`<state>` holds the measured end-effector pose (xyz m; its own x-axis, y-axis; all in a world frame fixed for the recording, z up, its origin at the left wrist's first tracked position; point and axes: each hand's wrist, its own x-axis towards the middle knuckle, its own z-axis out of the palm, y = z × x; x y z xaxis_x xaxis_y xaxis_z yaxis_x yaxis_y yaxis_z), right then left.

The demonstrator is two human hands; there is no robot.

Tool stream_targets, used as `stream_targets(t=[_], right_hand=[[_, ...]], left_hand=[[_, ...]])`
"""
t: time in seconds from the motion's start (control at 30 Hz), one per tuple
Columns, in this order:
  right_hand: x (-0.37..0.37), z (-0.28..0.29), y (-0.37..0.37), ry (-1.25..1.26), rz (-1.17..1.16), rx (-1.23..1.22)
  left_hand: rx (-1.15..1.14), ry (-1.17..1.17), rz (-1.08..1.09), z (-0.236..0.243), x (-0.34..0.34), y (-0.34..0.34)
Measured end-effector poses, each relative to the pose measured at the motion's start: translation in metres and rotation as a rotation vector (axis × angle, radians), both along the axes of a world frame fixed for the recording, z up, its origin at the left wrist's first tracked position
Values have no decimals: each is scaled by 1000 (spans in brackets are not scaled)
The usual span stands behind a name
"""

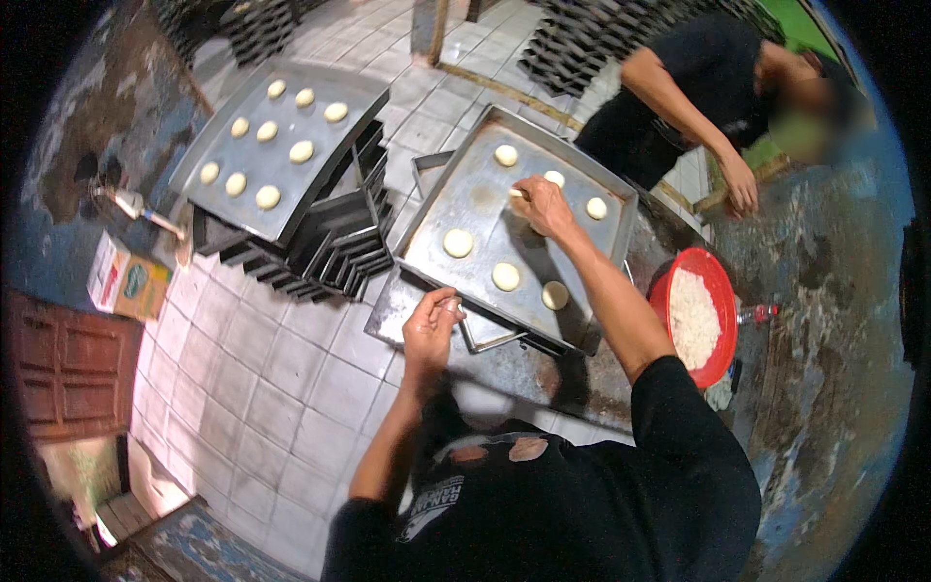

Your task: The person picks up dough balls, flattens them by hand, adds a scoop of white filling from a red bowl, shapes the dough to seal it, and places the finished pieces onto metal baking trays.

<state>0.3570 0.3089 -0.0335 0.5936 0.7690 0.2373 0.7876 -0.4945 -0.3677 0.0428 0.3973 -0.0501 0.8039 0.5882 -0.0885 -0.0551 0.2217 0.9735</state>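
We see the right hand [545, 206] pinching a dough ball [517, 193] above the metal baking tray [479, 200]; the left hand's [431, 335] grip, near the rim, we cannot tell. We should pinch lightly and keep spacing even.

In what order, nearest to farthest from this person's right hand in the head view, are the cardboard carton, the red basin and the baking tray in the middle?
From the right hand:
1. Baking tray, directly beneath the hand.
2. Red basin, to the hand's right.
3. Cardboard carton, far left, past the stacked trays.
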Motion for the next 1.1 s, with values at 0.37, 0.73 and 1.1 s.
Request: stream_targets(t=[0.37, 0.73, 1.1], right_hand=[[-248, 48, -245, 271, -256, 544], [-332, -17, -446, 838, -605, 1138], [-211, -70, -521, 345, -500, 474]], left_hand=[[117, -9, -204, 14, 40, -209], [-203, 170, -530, 2, -13, -400], [-180, 301, -848, -68, 12, -418]])
